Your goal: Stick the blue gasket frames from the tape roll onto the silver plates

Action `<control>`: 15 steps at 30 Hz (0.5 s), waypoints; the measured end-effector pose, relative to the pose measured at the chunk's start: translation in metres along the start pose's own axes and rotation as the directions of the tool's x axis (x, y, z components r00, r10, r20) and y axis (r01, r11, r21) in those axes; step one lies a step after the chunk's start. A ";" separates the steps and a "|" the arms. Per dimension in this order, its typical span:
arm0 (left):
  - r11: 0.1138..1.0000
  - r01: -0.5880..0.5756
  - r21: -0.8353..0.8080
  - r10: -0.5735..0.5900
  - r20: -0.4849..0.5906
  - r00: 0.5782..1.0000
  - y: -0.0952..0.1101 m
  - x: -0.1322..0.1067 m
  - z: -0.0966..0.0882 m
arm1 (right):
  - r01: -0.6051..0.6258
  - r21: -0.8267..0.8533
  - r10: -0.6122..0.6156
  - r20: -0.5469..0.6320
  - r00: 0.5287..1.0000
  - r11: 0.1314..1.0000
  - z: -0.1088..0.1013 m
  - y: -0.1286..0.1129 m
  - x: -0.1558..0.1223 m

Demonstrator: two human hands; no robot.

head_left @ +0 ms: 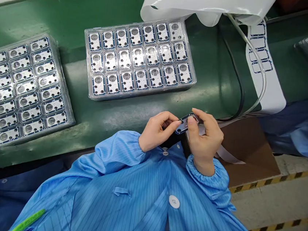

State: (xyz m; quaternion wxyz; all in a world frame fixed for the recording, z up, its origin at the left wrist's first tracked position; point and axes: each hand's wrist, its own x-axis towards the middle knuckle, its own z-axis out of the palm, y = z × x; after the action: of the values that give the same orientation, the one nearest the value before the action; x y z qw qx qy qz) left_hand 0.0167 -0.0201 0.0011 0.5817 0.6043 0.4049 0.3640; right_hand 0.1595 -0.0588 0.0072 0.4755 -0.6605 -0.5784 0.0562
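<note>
Many silvery plates (156,77) sit in clear trays (142,91); left hand (158,130) and right hand (205,139) together pinch one dark-edged piece (183,126).

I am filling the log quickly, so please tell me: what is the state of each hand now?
Left hand: closed, pinching at the edge of a small plate.
Right hand: closed, holding that small plate.

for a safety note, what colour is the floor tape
Floor tape: yellow and black stripes, best in the head view.
</note>
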 end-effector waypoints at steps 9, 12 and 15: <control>0.988 -0.087 0.128 0.088 0.000 0.996 0.003 0.001 -0.001 | -0.197 0.048 0.192 0.095 0.977 0.979 0.004 -0.007 0.001; 0.981 -0.118 0.155 0.119 0.004 0.993 0.003 0.001 -0.002 | -0.212 0.057 0.205 0.107 0.973 0.976 0.002 -0.008 0.001; 0.983 -0.118 0.144 0.119 0.001 0.993 0.002 0.000 -0.001 | -0.224 0.090 0.212 0.125 0.969 0.970 0.000 -0.008 0.000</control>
State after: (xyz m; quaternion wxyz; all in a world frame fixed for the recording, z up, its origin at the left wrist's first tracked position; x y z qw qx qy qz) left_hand 0.0157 -0.0196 0.0030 0.5125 0.6662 0.3955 0.3704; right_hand 0.1537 -0.0594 0.0127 0.4660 -0.6904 -0.5247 0.1757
